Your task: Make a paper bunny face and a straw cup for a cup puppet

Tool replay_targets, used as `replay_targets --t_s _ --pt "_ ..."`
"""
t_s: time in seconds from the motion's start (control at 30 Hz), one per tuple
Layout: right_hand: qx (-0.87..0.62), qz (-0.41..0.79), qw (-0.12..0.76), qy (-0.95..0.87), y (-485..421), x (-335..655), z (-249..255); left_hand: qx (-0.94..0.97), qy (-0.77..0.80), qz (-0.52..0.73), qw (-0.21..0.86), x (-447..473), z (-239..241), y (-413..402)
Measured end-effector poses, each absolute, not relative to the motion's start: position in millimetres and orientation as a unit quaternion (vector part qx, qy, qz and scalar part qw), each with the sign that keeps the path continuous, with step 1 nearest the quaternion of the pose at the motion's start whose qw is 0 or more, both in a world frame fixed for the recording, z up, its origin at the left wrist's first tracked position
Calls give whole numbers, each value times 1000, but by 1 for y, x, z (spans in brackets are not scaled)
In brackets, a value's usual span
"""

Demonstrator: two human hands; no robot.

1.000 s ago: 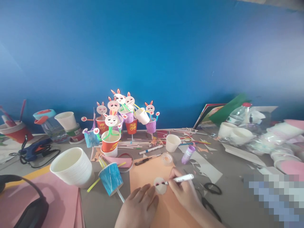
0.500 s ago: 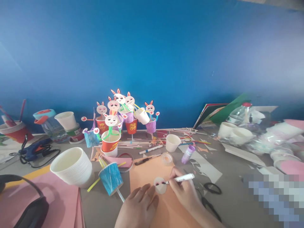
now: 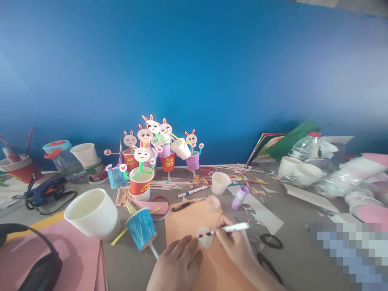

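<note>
Right hand [image 3: 235, 242] pinches a white marker [image 3: 232, 228], fingers closed round the barrel. Marker's long axis runs left-right, nearly level, cap end out to the right, tip pointing left onto the paper face [image 3: 204, 237]. Face lies flat on the orange sheet [image 3: 188, 218], just left of the right fingertips. Left hand [image 3: 178, 264] rests palm-down, fingers loosely spread, tips at the face's lower-left edge, holding nothing. Scissors [image 3: 271, 241] lie on the table right of the marker, apart.
</note>
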State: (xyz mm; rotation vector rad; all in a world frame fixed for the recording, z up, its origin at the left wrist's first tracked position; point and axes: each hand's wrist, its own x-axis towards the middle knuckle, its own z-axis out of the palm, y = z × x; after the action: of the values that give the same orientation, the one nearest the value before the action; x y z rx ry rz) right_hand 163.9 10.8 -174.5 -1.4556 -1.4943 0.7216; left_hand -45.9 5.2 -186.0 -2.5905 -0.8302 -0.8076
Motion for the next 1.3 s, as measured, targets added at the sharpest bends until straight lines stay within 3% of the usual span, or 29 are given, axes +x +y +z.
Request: replay_targets --t_s 0.8,1.3 --pt "-593 288 434 -614 9 162 -172 -911 -292 -251 146 -49 -201 5" --pt "-579 295 523 -551 12 164 -175 -874 -285 -351 178 -43 -195 11"
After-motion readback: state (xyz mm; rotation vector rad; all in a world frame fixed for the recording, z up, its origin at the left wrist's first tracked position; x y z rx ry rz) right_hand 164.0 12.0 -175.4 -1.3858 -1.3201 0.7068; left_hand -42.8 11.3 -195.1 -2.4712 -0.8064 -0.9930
